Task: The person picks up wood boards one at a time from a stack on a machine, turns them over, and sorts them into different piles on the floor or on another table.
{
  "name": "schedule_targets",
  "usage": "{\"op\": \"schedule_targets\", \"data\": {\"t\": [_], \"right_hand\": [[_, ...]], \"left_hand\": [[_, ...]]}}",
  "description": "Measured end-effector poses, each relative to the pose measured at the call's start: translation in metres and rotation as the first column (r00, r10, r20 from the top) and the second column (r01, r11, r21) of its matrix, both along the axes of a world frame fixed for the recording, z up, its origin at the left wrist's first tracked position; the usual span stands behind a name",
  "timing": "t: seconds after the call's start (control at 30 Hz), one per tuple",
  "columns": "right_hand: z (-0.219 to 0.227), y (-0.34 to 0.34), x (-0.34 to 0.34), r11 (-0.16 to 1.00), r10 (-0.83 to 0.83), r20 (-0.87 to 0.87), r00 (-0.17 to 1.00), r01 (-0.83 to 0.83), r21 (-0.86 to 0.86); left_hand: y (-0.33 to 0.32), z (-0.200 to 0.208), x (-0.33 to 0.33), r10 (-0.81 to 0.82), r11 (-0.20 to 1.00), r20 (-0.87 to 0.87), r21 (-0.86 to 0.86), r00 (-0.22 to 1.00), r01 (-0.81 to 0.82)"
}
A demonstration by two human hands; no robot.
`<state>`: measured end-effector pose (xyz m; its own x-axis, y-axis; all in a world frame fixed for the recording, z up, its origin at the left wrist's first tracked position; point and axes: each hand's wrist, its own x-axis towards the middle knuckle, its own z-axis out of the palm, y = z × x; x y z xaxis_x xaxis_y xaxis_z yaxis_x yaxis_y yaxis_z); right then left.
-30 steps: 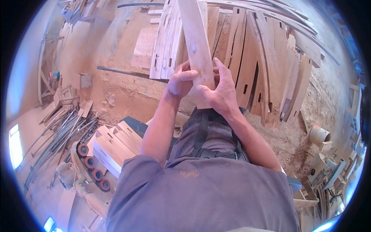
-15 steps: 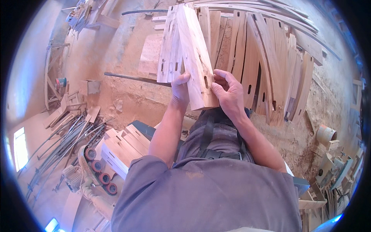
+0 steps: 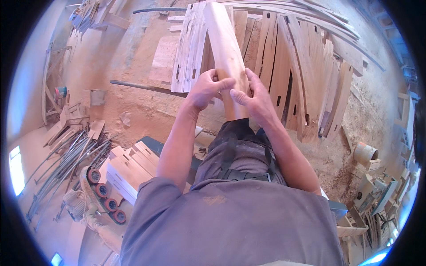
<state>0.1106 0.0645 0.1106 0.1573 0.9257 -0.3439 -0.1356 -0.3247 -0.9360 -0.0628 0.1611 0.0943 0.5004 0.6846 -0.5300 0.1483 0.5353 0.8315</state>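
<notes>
Wood colour: pale, raw timber everywhere, sawdust over the floor (image 3: 133, 111).
Far left, 9 o'clock: thin metal rods (image 3: 66, 164) lie fanned on the floor, with offcuts (image 3: 66, 124) above them.
Lower left, 7 o'clock: a machine with red rollers (image 3: 103, 190) stands beside a stack of pale cut blocks (image 3: 128, 170).
Left hand (image 3: 206, 88): closed around the left edge of the plank, fingers curled over its face, thumb toward the middle.
Plank (image 3: 224, 48): one long, light board held upright-tilted in front of the body, running from the hands at centre up toward 12 o'clock; its lower end sits just above the dark trousers.
Right hand (image 3: 253, 97): wrapped on the plank's right edge, just beside the left hand; the two nearly touch across the board.
Behind the plank, 12 to 2 o'clock: a row of slotted boards (image 3: 284, 75) leans side by side; a smaller bundle (image 3: 191, 48) leans just left of the held piece.
Right, 3 to 4 o'clock: a round tub (image 3: 366, 153) and mixed scrap.
Progress, as judged: the plank is out of the leaning row and fully in hand, so picking up looks done; it has not been set down anywhere, and where it belongs cannot be told. Many boards remain leaning.
</notes>
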Motion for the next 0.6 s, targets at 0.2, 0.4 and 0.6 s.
{"op": "schedule_targets", "data": {"t": [0.2,0.4,0.6], "right_hand": [[-0.023,0.012,0.01,0.988,0.012,-0.249,0.968,-0.049,-0.144],[-0.044,-0.003,0.0,0.99,-0.101,-0.407,0.908,0.051,-0.13],[-0.078,-0.016,0.019,0.985,-0.158,-0.878,0.451,0.016,-0.17]], "left_hand": [[0.001,0.001,0.017,-0.027,0.96,-0.229,0.264,0.973,0.088],[-0.002,-0.055,0.012,0.367,0.729,-0.452,0.683,0.813,0.05],[0.012,-0.072,0.034,0.195,0.883,-0.61,0.45,0.768,0.133]]}}
